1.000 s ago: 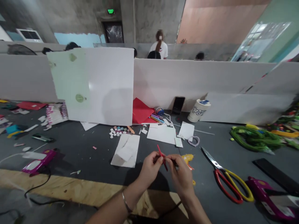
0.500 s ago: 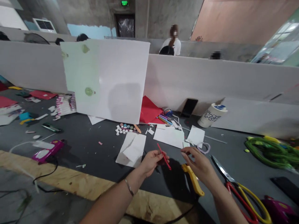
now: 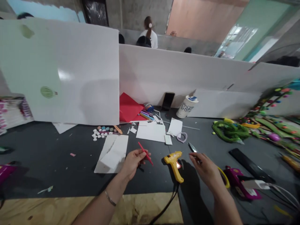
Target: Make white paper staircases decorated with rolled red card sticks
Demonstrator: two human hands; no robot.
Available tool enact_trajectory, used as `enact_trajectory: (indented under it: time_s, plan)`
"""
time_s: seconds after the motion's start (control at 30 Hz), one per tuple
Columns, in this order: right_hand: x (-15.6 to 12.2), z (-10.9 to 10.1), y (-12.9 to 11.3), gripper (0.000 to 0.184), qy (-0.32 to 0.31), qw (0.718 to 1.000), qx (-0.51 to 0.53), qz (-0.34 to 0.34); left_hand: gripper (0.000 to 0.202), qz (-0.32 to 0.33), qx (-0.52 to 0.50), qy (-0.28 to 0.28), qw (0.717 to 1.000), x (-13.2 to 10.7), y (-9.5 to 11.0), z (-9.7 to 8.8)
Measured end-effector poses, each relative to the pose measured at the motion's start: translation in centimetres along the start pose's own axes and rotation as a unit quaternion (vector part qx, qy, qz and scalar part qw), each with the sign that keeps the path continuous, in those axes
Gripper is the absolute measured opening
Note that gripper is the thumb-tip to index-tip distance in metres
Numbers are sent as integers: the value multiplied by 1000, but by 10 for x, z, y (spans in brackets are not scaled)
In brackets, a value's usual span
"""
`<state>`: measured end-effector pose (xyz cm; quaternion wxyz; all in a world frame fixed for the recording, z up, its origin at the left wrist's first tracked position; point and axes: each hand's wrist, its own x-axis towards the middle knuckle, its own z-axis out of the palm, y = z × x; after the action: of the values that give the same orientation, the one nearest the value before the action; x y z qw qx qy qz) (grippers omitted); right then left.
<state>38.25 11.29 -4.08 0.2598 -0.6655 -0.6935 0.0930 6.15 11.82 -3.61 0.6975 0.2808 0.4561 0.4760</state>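
My left hand [image 3: 133, 159] is closed on a thin red stick [image 3: 145, 153], which it holds slanted above the dark table [image 3: 77, 168]. My right hand [image 3: 205, 168] hovers open, fingers apart, just right of a yellow glue gun [image 3: 173, 161] lying on the table. Under that hand lie scissors: the blade tip [image 3: 192, 147] and a yellow handle loop [image 3: 223, 176] show. It holds nothing.
White foam boards [image 3: 70, 72] stand along the back. Near them lie red paper [image 3: 128, 107], white paper pieces [image 3: 151, 131], a folded white sheet [image 3: 112, 153], small beads [image 3: 100, 131], a phone [image 3: 167, 101] and a cup [image 3: 186, 107]. Green cord [image 3: 231, 131] and a magenta glue gun [image 3: 239, 181] lie right. People are beyond the partition.
My right hand has let go of the red stick and moved right, over the scissors. The left hand keeps the stick. The view has swung right and downward.
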Motion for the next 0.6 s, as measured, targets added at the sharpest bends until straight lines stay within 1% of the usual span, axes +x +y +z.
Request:
enact_trajectory:
  time_s: [0.1, 0.17, 0.23, 0.27, 0.37, 0.4, 0.47, 0.53, 0.57, 0.6]
  plan:
    - [-17, 11, -25, 39, -26, 999, 1, -36, 39, 12, 10, 23, 1000, 0, 2, 0]
    - [-25, 23, -37, 44, -17, 997, -34, -74, 36, 21, 22, 33, 999, -1, 3, 1]
    - [-31, 36, -42, 48, 0, 993, -71, -99, 35, 29, 36, 39, 998, -1, 2, 2]
    - [-33, 42, -42, 47, 3, 991, -81, -107, 34, 31, 42, 40, 998, -2, 2, 2]
    - [-35, 52, -38, 34, -8, 991, -68, -113, 32, 38, 59, 41, 997, -2, 1, 3]
    - [-34, 52, -37, 29, -11, 993, -52, -108, 31, 41, 63, 41, 996, -2, 0, 3]
    - [-33, 45, -36, 26, -15, 997, -5, -79, 30, 45, 70, 40, 996, -2, 0, 3]
    - [-30, 33, -38, 29, -35, 997, 70, -15, 30, 46, 74, 39, 995, -2, -1, 3]
    - [-28, 25, -40, 32, -54, 991, 122, 25, 30, 46, 75, 39, 995, -3, -1, 3]
    - [-27, 18, -42, 35, -76, 978, 185, 64, 30, 45, 77, 39, 995, -3, -1, 3]
